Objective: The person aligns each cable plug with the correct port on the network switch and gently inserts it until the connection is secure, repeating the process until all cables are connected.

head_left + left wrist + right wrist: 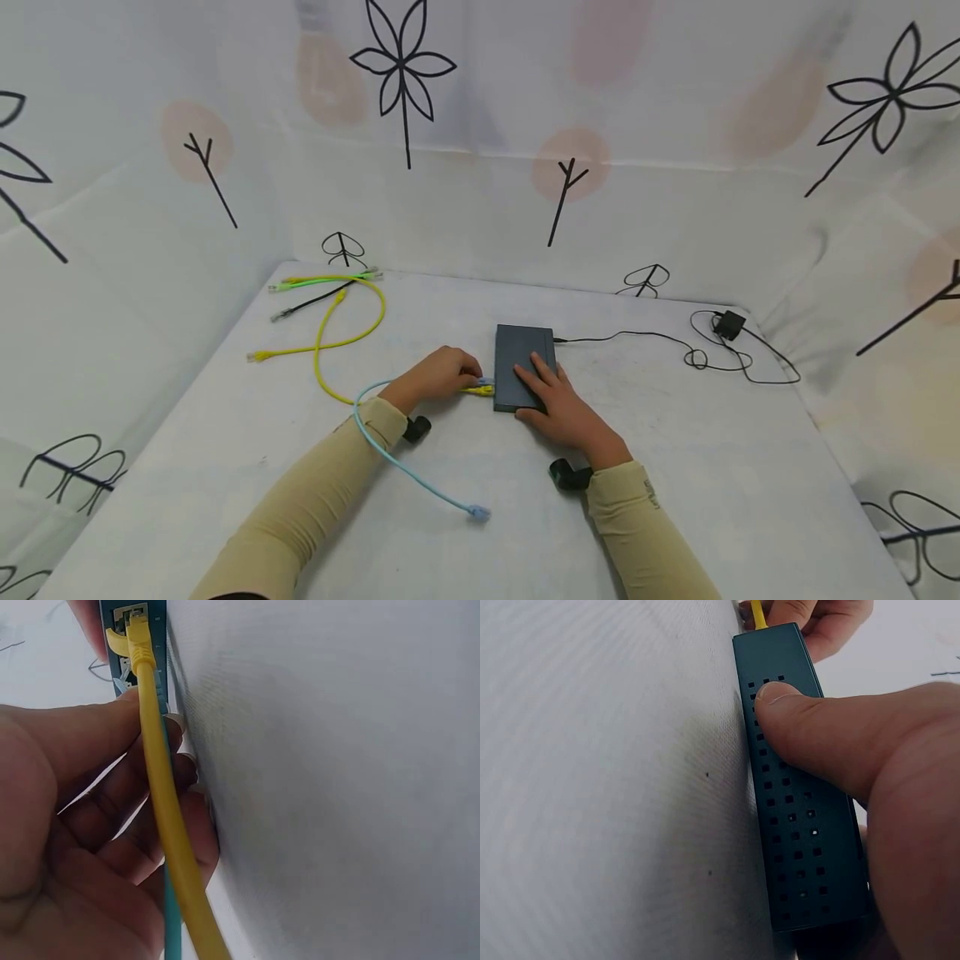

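Observation:
A dark flat network switch (512,367) lies on the white table. My right hand (566,412) holds it from the right, fingers spread over its top, while the thumb (810,724) presses on the vented near side. At the left edge, my left hand (438,371) pinches the plug end of a light blue network cable (408,472) right at the ports. This cable loops over the left sleeve to a loose plug (478,513) on the table. Beside the pinched plug, a yellow network cable (161,765) sits with its connector (140,645) in a port.
Another yellow cable (300,350), a green cable (307,283) and a black cable (318,298) lie at the back left. A thin black cord (637,333) runs from the switch's right side to a black power adapter (728,325). Patterned white cloth (480,208) stands behind the table.

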Tool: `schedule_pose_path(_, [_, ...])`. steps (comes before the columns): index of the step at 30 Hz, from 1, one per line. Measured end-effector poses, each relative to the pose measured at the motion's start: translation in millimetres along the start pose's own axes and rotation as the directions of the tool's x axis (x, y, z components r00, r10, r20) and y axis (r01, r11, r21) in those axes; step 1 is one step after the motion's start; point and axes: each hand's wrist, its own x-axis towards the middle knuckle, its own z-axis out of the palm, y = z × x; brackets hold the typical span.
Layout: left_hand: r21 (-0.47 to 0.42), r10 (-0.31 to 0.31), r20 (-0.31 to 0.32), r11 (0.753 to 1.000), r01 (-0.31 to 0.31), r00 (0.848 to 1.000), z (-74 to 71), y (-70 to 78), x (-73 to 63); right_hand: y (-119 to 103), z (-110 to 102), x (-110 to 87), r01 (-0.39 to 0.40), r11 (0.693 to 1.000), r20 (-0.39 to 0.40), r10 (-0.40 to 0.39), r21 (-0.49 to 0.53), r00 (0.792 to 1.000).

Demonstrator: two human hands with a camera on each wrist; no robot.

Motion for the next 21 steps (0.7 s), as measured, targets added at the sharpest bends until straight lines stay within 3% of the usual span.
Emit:
schedule_pose_path(13, [0.024,0.002,0.020,1.000,-0.003,1.000,-2.1,6.7,-1.9,-1.2,-0.9,-0.4,-0.001,1.000,0.002,0.001,0.004,1.000])
schedule_pose_path(21, [0.046,0.044,0.032,0.998,-0.046,0.999,-2.5,4.2,1.9,-1.7,-0.4,-0.3,0.004,1.000,-0.004,-0.004,-0.001,1.000])
